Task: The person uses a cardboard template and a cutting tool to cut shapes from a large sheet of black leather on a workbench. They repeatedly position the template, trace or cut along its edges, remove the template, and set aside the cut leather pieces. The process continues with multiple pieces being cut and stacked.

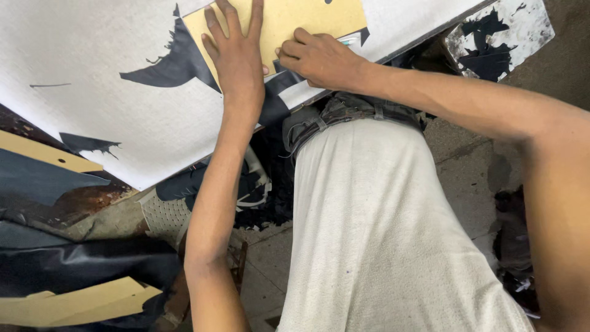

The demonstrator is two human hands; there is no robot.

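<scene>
At the table's near edge, the left hand [236, 58] lies open and flat, pinning a tan cardboard template [295, 18] onto white sheet material [92, 80]. The right hand [319, 58], curled around a barely visible tool, works along the template's lower edge; several cutouts already gape in the sheet.

Matt tan cardboard template [289, 18], rough white woven sheet [92, 67]

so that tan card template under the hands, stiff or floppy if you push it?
The tan card template probably stays stiff: it lies flat with crisp straight edges. It looks thin, so likely light. The left hand presses flat on it, which suggests it could slide on the white sheet. The right hand is curled at its edge.
</scene>
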